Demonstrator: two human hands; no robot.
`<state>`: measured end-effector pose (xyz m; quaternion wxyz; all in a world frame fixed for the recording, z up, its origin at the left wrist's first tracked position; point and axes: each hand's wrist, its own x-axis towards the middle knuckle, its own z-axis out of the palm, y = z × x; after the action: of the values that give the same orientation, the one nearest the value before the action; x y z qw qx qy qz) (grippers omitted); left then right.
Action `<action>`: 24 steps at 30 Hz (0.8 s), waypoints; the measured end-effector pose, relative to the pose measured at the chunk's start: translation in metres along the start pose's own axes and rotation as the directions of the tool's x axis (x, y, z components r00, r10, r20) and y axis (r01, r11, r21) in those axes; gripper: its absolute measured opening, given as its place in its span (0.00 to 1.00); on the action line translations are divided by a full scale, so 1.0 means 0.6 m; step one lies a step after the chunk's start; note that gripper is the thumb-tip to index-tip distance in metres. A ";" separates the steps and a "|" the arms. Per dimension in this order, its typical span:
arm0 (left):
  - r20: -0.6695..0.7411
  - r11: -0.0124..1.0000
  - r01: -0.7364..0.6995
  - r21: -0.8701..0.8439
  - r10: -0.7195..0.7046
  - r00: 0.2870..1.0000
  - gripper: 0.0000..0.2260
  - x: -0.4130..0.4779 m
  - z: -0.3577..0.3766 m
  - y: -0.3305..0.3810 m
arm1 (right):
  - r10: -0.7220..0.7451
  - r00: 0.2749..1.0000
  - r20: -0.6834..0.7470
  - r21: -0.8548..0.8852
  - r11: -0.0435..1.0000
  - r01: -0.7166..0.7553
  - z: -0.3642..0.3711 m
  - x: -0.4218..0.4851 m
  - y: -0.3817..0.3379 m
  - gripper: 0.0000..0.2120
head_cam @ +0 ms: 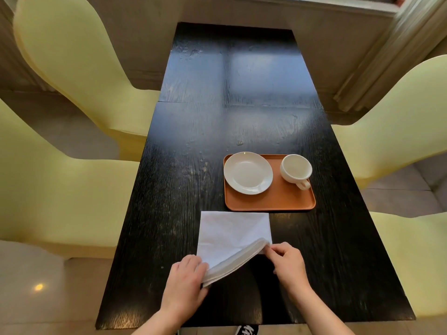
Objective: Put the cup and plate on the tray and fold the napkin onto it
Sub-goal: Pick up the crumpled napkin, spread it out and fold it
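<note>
An orange tray (273, 201) lies on the black table, right of centre. A white plate (248, 172) rests on its left half and a white cup (295, 168) stands on its right half, handle towards me. A white napkin (229, 235) lies on the table just in front of the tray, with its near edge lifted along a diagonal fold. My left hand (185, 284) pinches the napkin's near left corner. My right hand (287, 261) pinches the folded edge at the napkin's right side.
The black wooden table (217, 117) stretches away to a wall under a window. Pale yellow chairs (72, 68) stand along both sides, close to the table's edges. A shoe (246, 330) shows under the near edge.
</note>
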<state>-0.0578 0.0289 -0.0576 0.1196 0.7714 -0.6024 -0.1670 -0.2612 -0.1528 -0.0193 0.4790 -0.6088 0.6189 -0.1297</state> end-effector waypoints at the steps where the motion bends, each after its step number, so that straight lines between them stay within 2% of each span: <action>1: -0.034 0.998 0.033 -0.061 -0.035 0.999 0.11 0.004 0.001 0.000 | -0.029 0.999 -0.017 -0.040 0.999 0.028 -0.001 0.000 -0.001 0.10; 3: -0.086 0.982 0.036 -0.187 -0.053 0.995 0.08 0.015 0.003 -0.006 | -0.130 0.991 -0.030 -0.166 0.978 0.123 -0.005 0.002 -0.001 0.13; 5: -0.097 0.954 0.003 -0.299 -0.033 0.995 0.04 0.023 -0.002 -0.013 | -0.280 0.960 -0.004 -0.322 0.909 0.264 -0.013 0.003 0.000 0.12; 7: -0.089 0.911 0.019 -0.412 -0.061 0.994 0.05 0.029 -0.014 -0.018 | -0.400 0.915 0.061 -0.368 0.843 0.393 -0.023 0.009 0.006 0.05; 8: -0.082 0.881 0.037 -0.472 -0.085 0.993 0.07 0.031 -0.019 -0.019 | -0.410 0.906 0.103 -0.350 0.838 0.419 -0.029 0.012 0.008 0.04; 10: -0.052 0.826 0.083 -0.558 -0.135 0.990 0.06 0.036 -0.026 -0.022 | -0.337 0.925 0.176 -0.303 0.875 0.376 -0.037 0.012 0.008 0.05; 12: -0.010 0.811 0.169 -0.560 -0.211 0.978 0.03 0.045 -0.031 -0.024 | -0.241 0.945 0.219 -0.322 0.897 0.303 -0.039 0.020 0.010 0.07; 18: 0.000 0.753 0.324 -0.572 -0.395 0.919 0.04 0.100 -0.041 -0.017 | -0.094 0.986 0.138 -0.334 0.933 0.136 -0.021 0.052 0.023 0.08; 20: 0.023 0.697 0.365 -0.617 -0.447 0.894 0.04 0.121 -0.044 -0.015 | -0.055 0.993 0.108 -0.326 0.941 0.088 -0.013 0.062 0.021 0.10; 23: 0.176 0.524 0.431 -0.735 -0.466 0.867 0.23 0.139 -0.044 -0.017 | -0.016 0.997 0.069 -0.322 0.946 0.037 -0.003 0.074 0.024 0.11; 24: 0.208 0.509 0.446 -0.736 -0.457 0.865 0.30 0.141 -0.042 -0.020 | -0.001 0.998 0.056 -0.317 0.948 0.019 -0.002 0.076 0.025 0.11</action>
<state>-0.0182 -0.0507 -0.0489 0.3899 0.7772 -0.2513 -0.4251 -0.2621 -0.1897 -0.0495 0.3910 -0.6845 0.6152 -0.0142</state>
